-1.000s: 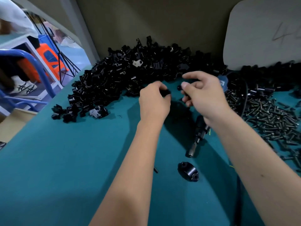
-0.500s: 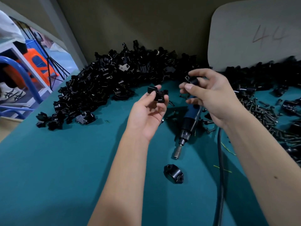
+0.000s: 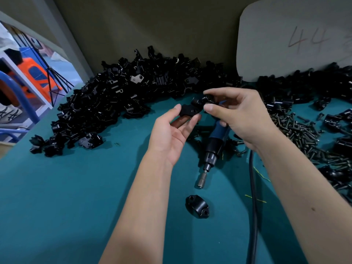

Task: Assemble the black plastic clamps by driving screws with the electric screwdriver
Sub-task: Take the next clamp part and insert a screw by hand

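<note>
My left hand [image 3: 172, 133], palm up, pinches a black clamp piece [image 3: 187, 110] between thumb and fingertips. My right hand [image 3: 241, 116] pinches a second black clamp piece [image 3: 204, 100] with thumb and forefinger, pressed against the first. The electric screwdriver [image 3: 214, 147], blue and black with a metal bit pointing toward me, lies on the green table [image 3: 76, 197] below my right hand. A single clamp half [image 3: 197, 206] lies near the bit's tip. Its black cord [image 3: 253, 197] runs toward me.
A big heap of black clamp parts [image 3: 118, 100] fills the back left of the table. Loose screws [image 3: 299, 130] and more clamp parts [image 3: 339, 119] lie at the right. A grey board marked 44 [image 3: 297, 39] leans on the back wall.
Both hands rose from the pile, each with a clamp piece. They have since come together, and the two pieces now touch. The camera view shifted.
</note>
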Motion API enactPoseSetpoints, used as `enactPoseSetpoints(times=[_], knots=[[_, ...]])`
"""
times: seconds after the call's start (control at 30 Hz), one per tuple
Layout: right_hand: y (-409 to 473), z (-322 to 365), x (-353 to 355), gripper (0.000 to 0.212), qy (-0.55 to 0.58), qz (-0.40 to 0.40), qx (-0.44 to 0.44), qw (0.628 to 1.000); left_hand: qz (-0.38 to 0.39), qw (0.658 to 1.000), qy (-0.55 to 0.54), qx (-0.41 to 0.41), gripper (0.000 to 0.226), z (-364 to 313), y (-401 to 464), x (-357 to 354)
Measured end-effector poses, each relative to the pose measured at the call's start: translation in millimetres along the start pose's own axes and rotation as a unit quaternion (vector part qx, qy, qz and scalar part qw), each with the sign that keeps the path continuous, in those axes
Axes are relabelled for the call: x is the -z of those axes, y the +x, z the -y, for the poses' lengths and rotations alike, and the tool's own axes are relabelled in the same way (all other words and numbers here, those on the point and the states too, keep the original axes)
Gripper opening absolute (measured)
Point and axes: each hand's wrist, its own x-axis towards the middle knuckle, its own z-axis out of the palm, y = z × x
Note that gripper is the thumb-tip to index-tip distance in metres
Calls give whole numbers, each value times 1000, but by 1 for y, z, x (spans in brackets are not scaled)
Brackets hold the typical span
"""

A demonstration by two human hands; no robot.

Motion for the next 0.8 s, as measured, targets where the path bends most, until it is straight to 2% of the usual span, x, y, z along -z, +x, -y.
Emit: enactPoseSetpoints(times=[0.23, 0.33, 0.43, 0.53, 0.67, 0.8], knots=[[0, -4, -2, 32, 28, -11, -13, 999, 15, 999, -30, 15, 17, 0, 2, 3], [0, -3, -1, 32, 29, -12, 8, 999, 13, 1000, -4, -21, 12, 2, 4, 5], [0, -1, 2, 37, -11, -11, 44, 999, 18, 996, 73, -55, 40, 4, 6, 10], [-1, 2, 4, 42, -53, -2, 76, 996, 46, 993, 98, -48, 50, 5, 7, 11], [-2, 5, 4, 44, -110, 10, 108, 988, 62, 996, 63, -30, 50, 8, 8, 9], [-3, 8, 1, 44, -52, -10, 85, 995, 80, 996, 25, -16, 52, 8, 7, 7]])
